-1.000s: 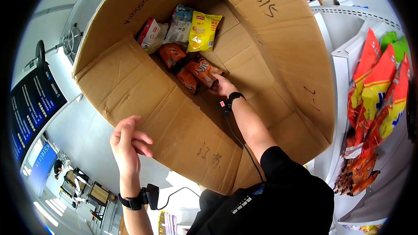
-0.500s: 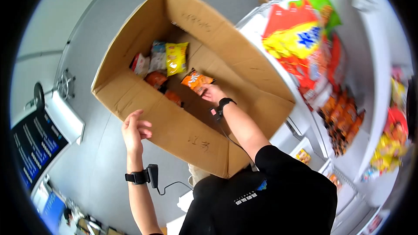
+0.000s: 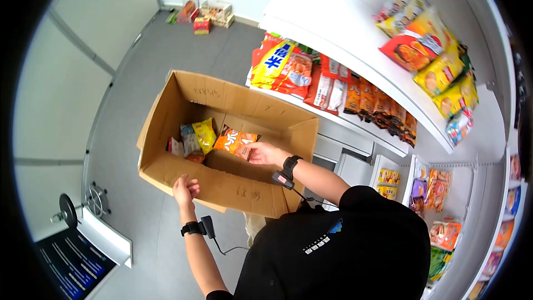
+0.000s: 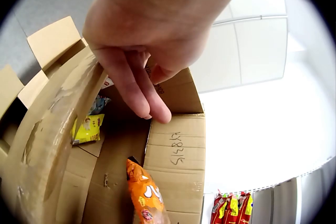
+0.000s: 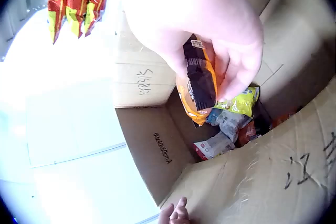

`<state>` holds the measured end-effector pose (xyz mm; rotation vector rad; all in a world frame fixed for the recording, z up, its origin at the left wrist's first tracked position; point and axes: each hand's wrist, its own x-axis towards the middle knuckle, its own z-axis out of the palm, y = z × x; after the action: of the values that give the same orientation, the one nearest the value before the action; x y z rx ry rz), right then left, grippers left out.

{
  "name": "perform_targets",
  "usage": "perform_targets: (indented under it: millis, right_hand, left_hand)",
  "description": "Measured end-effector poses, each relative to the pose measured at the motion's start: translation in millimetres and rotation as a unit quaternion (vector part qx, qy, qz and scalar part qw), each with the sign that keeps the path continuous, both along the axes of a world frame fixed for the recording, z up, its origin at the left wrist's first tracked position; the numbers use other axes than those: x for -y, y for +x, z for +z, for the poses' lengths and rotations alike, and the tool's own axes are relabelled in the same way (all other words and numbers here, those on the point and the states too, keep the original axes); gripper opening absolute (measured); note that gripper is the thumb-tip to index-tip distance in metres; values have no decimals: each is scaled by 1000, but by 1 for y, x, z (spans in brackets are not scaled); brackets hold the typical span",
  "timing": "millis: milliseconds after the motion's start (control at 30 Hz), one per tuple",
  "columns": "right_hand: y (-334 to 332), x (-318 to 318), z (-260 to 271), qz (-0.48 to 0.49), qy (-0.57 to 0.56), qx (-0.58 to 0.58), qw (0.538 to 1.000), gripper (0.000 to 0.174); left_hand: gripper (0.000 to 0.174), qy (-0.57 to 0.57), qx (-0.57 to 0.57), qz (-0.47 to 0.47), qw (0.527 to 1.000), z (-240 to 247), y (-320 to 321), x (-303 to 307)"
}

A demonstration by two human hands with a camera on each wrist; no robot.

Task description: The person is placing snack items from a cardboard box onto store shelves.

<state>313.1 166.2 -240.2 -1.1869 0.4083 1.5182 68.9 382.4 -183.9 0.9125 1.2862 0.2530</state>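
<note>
My right hand (image 3: 265, 154) grips an orange snack bag (image 3: 230, 140) by one end, thumb and fingers closing on its dark brown edge (image 5: 199, 77). The bag is held up over the inside of a big cardboard box (image 3: 261, 199). Deeper in the box lie a yellow snack bag (image 3: 205, 135), a silver-grey bag (image 3: 190, 140), a red-and-white bag (image 5: 214, 146) and darker orange packs (image 3: 196, 158), partly hidden by the near wall. Near the box's left front rim, my left hand (image 3: 186, 189) hovers with relaxed, loosely bent fingers and holds nothing.
White shelving stands on the right, with red-and-yellow bags (image 3: 280, 66) and a row of orange packs (image 3: 377, 103) on one shelf. More yellow bags (image 3: 444, 72) lie on the shelf above. A wheeled stand (image 3: 97, 200) is on the floor at left.
The right hand has lifted the orange bag from among the others in the box and brought it higher. The head view has swung toward the shelves. The left hand stays near the rim.
</note>
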Motion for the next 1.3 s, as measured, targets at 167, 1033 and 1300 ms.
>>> perform_targets:
  millis: [167, 1033, 1300]
  right_hand:
    - [-12, 30, 37, -56, 17, 3, 998, 42]
    - [-23, 296, 141, -253, 193, 137, 938, 35]
    - [-31, 397, 165, -347, 213, 182, 895, 34]
  left_hand:
    - [29, 5, 11, -10, 1000, -6, -2, 1]
    - [36, -13, 76, -145, 986, -7, 33, 62]
    - [27, -44, 122, -191, 973, 37, 71, 178]
